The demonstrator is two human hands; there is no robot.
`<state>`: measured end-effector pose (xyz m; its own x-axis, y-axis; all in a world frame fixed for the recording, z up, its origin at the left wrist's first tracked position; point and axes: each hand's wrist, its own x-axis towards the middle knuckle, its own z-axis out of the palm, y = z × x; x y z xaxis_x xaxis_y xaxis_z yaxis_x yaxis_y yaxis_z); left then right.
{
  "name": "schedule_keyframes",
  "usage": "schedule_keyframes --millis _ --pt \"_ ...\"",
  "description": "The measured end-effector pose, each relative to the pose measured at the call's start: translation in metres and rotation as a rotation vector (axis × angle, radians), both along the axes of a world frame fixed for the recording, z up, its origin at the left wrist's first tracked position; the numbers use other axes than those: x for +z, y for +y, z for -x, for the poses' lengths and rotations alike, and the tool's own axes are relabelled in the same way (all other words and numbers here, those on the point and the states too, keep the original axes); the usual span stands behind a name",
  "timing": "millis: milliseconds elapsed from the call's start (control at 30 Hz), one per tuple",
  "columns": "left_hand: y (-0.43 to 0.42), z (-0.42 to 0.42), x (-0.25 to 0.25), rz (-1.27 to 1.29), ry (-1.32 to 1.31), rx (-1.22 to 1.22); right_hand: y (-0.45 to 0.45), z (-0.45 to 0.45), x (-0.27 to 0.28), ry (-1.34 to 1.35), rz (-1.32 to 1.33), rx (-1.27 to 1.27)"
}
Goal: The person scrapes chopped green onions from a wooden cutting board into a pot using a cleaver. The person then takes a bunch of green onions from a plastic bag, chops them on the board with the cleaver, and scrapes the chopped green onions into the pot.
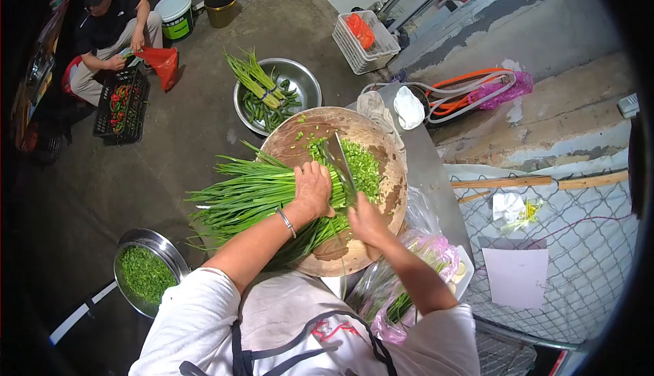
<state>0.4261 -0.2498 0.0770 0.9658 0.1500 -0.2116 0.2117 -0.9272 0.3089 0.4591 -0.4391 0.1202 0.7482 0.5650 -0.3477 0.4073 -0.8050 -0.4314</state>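
Observation:
A large bunch of long green onions point(246, 184) lies across a round wooden chopping board point(286, 146), with the leaves hanging over its left edge. My left hand point(313, 186), a metal bangle at its wrist, is closed over the bunch and presses it to the board. My right hand point(366, 221) grips a cleaver point(338, 161), its blade upright just right of my left fingers. Beyond the blade spreads a heap of chopped green onion point(362, 165). The cleaver's handle is mostly hidden in my fist.
A steel bowl point(313, 83) of green peppers and a tied green bundle stands ahead. At lower left is a pot point(180, 261) of chopped greens. Plastic-bagged greens point(402, 304) lie right. Another person point(116, 25) sits by a crate point(144, 114) of peppers.

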Motion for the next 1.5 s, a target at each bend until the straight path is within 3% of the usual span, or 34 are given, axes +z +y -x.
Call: schedule_keyframes --millis 167,233,300,433,500,733,833,1033,1167,1200,1333,1500 --pt "-0.001 0.014 0.007 0.045 0.036 -0.038 0.0 0.011 -0.035 -0.097 -0.102 -0.104" --pt "0.008 0.022 0.01 -0.025 -0.083 -0.017 0.008 0.007 -0.006 -0.055 -0.067 -0.091" --pt "0.018 0.031 0.013 -0.02 0.011 -0.026 0.005 0.013 0.031 0.073 -0.036 -0.16" --pt "0.018 0.029 0.008 -0.05 0.06 -0.036 -0.019 0.031 0.091 -0.063 -0.004 0.043" --pt "0.018 0.024 0.009 -0.037 0.087 -0.044 -0.018 0.04 0.103 0.034 0.077 0.012" --pt "0.014 0.019 0.0 -0.104 0.038 -0.013 -0.009 0.018 0.05 0.0 -0.01 0.079" --pt "0.016 0.016 -0.001 -0.042 0.065 -0.027 0.037 0.01 0.001 0.057 0.133 -0.079" --pt "0.027 0.028 0.009 -0.139 -0.084 -0.082 0.023 0.027 -0.015 -0.154 -0.154 -0.127" --pt "0.024 0.023 0.006 0.004 0.061 -0.046 0.011 0.022 0.043 -0.003 -0.05 -0.142" --pt "0.021 0.027 0.003 0.021 0.01 -0.013 0.002 0.024 0.058 -0.097 -0.067 -0.055" --pt "0.015 0.027 -0.001 -0.017 -0.021 0.002 -0.007 0.045 0.111 0.015 0.011 -0.019" --pt "0.01 0.021 0.0 -0.085 0.064 -0.008 -0.017 0.036 0.08 0.005 0.003 0.099"
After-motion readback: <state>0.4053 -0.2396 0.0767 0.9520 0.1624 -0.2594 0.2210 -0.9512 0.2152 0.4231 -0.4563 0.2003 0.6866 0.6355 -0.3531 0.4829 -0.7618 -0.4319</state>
